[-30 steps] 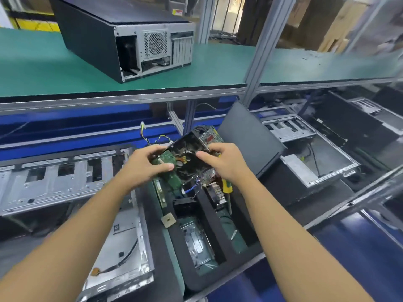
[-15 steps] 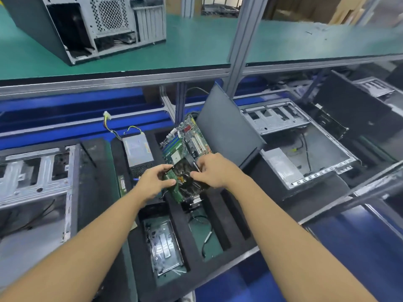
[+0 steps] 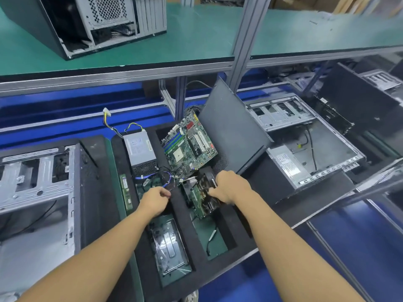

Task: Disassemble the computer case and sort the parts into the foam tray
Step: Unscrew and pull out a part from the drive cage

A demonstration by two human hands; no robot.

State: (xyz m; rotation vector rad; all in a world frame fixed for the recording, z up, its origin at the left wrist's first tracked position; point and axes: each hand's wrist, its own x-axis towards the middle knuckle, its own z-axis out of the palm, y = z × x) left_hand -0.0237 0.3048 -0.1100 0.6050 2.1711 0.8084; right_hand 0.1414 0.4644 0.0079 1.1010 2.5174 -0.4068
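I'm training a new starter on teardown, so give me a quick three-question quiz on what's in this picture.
1. True or false: the motherboard lies flat on the green upper shelf.
2. Which hand grips the expansion card? A: left. B: right. C: both.
3. Fill in: the grey power supply sits to the motherboard's ____.
Key: 1 false, it leans in the foam tray; 2 B, the right hand; 3 left.

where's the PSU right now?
Head view, left of centre: the power supply sits at the foam tray's far-left corner, just left of the motherboard and beyond the left hand.
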